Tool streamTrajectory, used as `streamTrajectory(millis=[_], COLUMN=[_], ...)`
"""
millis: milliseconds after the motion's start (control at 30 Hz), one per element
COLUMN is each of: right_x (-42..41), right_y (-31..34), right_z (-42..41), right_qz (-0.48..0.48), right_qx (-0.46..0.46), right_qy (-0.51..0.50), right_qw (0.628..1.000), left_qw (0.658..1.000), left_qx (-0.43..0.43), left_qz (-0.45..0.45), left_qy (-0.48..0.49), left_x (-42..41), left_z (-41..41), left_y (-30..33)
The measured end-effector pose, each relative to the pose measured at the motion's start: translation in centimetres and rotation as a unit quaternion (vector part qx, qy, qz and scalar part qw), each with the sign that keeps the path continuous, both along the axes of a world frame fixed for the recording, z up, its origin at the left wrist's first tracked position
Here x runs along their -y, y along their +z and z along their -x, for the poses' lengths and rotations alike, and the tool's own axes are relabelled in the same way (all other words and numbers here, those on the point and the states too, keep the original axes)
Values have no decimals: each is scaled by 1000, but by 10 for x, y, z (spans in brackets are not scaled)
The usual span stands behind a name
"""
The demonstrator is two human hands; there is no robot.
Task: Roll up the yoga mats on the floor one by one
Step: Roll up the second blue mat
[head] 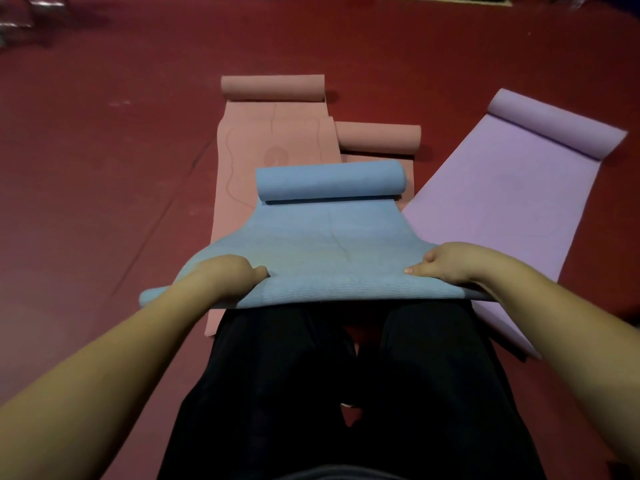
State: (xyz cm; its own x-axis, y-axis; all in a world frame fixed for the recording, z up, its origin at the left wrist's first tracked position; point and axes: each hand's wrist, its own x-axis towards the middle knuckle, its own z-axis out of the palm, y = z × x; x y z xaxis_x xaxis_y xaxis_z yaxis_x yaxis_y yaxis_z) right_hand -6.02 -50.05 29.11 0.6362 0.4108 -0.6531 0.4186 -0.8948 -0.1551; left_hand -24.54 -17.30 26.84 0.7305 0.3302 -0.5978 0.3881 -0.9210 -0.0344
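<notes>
From the head camera, we are gripping the near edge of the blue mat (329, 237) at six o'clock, left hand (225, 275) and right hand (446, 263) both clamped on it, thumbs on top. We are judging this as the start of its roll; next, tuck the edge forward evenly. We are counting four mats on the floor (104, 202): one blue, two pink mats (273, 133), one purple mat (502, 195) at two o'clock.

Your fingers (239, 263) curl out of sight under the blue mat (329, 237), which hides the near ends of the pink mat (242, 174) and second pink mat (379, 138), while blurred clutter (24, 19) top-left stays unreadable.
</notes>
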Motion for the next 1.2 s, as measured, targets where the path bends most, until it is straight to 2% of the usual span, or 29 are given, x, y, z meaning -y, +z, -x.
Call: streamTrajectory(millis=[167, 300, 400, 500, 567, 667, 767, 1000, 1100, 1200], right_x=[5, 5, 2, -2, -3, -2, -2, -4, -6, -4], right_y=[-17, -18, -16, -15, -16, -19, -19, -17, -16, -17], right_z=[2, 4, 4, 4, 3, 1, 0, -4, -4, 3], right_qz=[-61, -54, -43, -21, -12, -23, -30, -4, 8, -32], right_qx=[66, 84, 93, 106, 118, 114, 102, 78, 74, 145], right_qy=[-25, -12, -2, 18, 25, 14, 8, 13, 14, -1], right_qw=[996, 995, 995, 994, 993, 993, 994, 997, 997, 989], left_qw=[999, 998, 988, 982, 969, 945, 904, 901, 907, 925], left_qx=[42, 63, 127, 170, 232, 315, 402, 409, 396, 363], left_qz=[6, -14, -7, -40, -83, -88, -140, -142, -135, -101], left_qy=[21, 25, 88, 65, 18, -9, -47, -17, -38, -46], left_x=[3, 4, 10, 16, 20, 27, 32, 54, 50, 38], left_z=[1, -1, 1, 4, 10, 22, 35, 51, 44, 34], left_y=[-4, -12, -11, -13, -18, -22, -23, -28, -35, -32])
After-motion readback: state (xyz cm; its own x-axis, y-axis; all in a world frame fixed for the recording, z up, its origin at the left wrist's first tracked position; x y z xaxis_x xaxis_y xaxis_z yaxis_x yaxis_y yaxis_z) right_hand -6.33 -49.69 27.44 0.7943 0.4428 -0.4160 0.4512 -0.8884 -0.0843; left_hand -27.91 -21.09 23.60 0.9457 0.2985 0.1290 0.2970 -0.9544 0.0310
